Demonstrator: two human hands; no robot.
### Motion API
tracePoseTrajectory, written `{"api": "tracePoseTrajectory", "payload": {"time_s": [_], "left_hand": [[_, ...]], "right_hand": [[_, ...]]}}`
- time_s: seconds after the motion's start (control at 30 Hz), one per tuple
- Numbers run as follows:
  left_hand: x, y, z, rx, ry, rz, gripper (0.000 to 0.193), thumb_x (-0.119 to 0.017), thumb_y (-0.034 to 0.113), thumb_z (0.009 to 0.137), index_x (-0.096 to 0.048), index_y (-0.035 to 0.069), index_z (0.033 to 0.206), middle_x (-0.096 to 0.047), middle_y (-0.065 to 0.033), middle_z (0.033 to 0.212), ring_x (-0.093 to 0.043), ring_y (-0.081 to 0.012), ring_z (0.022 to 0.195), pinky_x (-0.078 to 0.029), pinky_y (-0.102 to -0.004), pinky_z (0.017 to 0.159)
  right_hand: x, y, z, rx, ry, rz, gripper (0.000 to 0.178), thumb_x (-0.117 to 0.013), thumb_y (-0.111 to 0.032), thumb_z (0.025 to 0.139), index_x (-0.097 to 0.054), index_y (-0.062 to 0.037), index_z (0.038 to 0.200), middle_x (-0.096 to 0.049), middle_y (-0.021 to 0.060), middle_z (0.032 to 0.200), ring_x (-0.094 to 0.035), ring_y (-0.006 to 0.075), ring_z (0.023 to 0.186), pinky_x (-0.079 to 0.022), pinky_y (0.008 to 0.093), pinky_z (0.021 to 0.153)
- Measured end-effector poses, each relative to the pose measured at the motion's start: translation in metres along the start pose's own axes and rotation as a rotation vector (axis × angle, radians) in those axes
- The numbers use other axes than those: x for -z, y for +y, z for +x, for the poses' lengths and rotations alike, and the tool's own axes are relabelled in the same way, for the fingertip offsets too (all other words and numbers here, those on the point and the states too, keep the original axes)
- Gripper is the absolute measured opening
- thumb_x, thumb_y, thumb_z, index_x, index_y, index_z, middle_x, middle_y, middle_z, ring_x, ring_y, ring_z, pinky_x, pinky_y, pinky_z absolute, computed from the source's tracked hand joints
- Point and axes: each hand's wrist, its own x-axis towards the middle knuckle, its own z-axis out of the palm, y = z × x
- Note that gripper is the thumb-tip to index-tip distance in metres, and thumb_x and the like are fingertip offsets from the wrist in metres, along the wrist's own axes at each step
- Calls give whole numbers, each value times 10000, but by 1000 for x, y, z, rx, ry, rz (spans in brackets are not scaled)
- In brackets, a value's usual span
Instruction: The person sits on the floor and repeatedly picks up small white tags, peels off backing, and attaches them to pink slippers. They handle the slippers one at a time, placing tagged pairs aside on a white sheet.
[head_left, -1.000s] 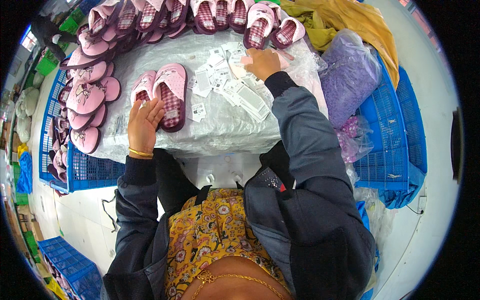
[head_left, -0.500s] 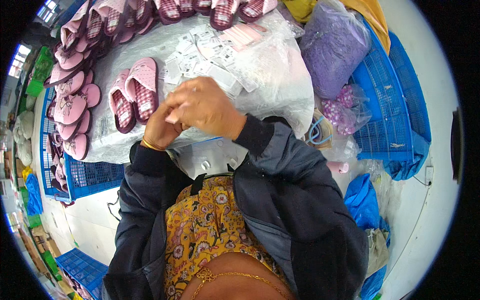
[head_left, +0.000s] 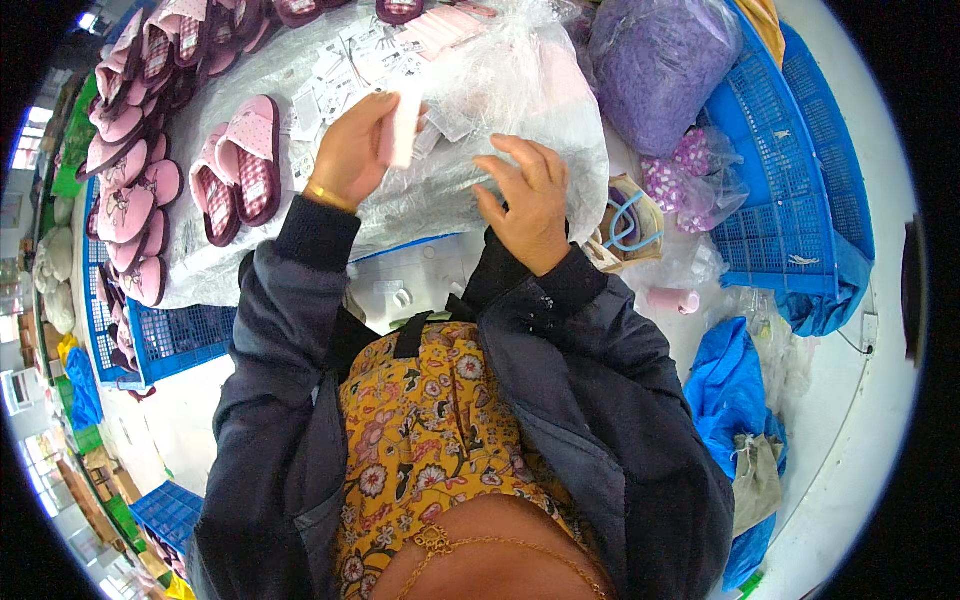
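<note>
My left hand [head_left: 352, 150] is raised over the plastic-covered table [head_left: 400, 215], its fingers closed round a pale pink, flat piece [head_left: 402, 130], perhaps a folded strip or a stack of cards. Apart from it, to the right, my right hand [head_left: 528, 195] holds nothing, its fingers spread and bent. Left of my left hand lies a pair of pink slippers [head_left: 248, 150] with dark red checked insoles. White printed labels [head_left: 335, 75] are scattered beyond my hands, beside a fan of pink strips [head_left: 445, 32].
Many pink slippers [head_left: 135, 205] are piled along the table's left and far edges, above a blue crate [head_left: 185, 345]. At the right stand a purple-filled plastic bag [head_left: 660, 75], blue crates [head_left: 770, 190] and an open bag with a blue cord [head_left: 632, 225]. A pink roll [head_left: 672, 300] lies below.
My hands were together near the slippers and have parted. The right hand has moved right and opened; the left has risen, bringing the pale pink piece into plain sight. The view has shifted slightly.
</note>
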Motion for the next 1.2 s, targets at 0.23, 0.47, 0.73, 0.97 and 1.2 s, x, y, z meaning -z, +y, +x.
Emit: {"api": "tracePoseTrajectory", "payload": {"time_s": [0.23,0.47,0.73,0.97,1.2], "left_hand": [[-57,-16,50,-4,-207,56,283,-503,157,1008,-505,-52,1198,-615,-218,1203,-644,-305,1079,-521,-364,958],[-65,-49,80,106,-151,293,240,-519,154,1004,-505,-30,1157,-659,-187,1117,-674,-258,1021,-547,-331,899],[-51,-70,95,52,-72,355,230,-566,161,982,-530,-31,1102,-678,-140,1008,-695,-196,846,-563,-289,763],[-48,-67,99,61,-125,316,232,-571,156,977,-531,-37,1099,-679,-143,1006,-694,-203,841,-566,-302,761],[-30,-55,98,-566,-244,772,179,-515,162,1004,-567,17,1094,-662,-92,1010,-646,-199,937,-522,-312,850]], "right_hand": [[5,10,-22,-260,-3,18,382,-862,-219,630,-662,-117,939,-582,44,1048,-546,265,998,-412,409,828],[-4,21,-41,-264,-49,26,178,-750,-201,793,-692,-101,929,-614,40,848,-597,240,780,-457,381,696],[82,-35,-33,-830,-449,754,193,-597,-213,967,-677,-39,945,-653,32,704,-548,89,529,-443,247,491],[128,-70,-32,-1079,-435,1027,157,-556,-174,987,-641,-42,992,-650,36,723,-534,71,548,-421,216,518],[91,-51,-43,-1138,277,1319,211,-489,-221,1043,-585,-33,1040,-560,18,680,-441,72,553,-345,210,525]]}}
